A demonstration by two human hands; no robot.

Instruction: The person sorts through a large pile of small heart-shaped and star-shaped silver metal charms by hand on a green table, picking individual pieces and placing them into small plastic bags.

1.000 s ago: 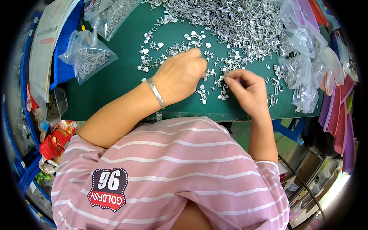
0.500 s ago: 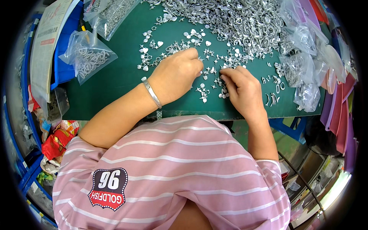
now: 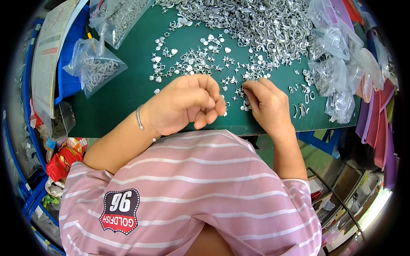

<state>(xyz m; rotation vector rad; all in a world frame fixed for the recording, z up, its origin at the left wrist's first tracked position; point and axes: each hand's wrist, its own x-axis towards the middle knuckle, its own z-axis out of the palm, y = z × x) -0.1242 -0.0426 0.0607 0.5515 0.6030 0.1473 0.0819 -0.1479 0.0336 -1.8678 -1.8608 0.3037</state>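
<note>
**At the Near Edge of a Green Tabletop [image 3: 111, 115]**

From my end of the feed I see two bare hands, apart from each other. The left hand [image 3: 188, 102] hangs over the near edge, its fingers loosely curled and its palm partly showing; I cannot tell whether anything sits inside that curl. A silver bracelet [image 3: 139, 117] rings its wrist. The right hand [image 3: 270, 102] reaches in, thumb and fingertips drawn together at a cluster of small metal pieces [image 3: 246, 104] (the tips cover the very spot I want to check, so I cannot tell whether they pinch one).

More such pieces, stars, hearts and discs among them, lie scattered loosely beyond both hands, and a big grey heap [image 3: 265, 34] of them spreads across the far side. To the right of the right hand, I make out a few thin curved bits [image 3: 302, 112]. Clear plastic bags [image 3: 337, 47] crowd the right side; on the left, a clear bag of rings [image 3: 113, 68] lies beside a blue bin [image 3: 68, 87].
</note>
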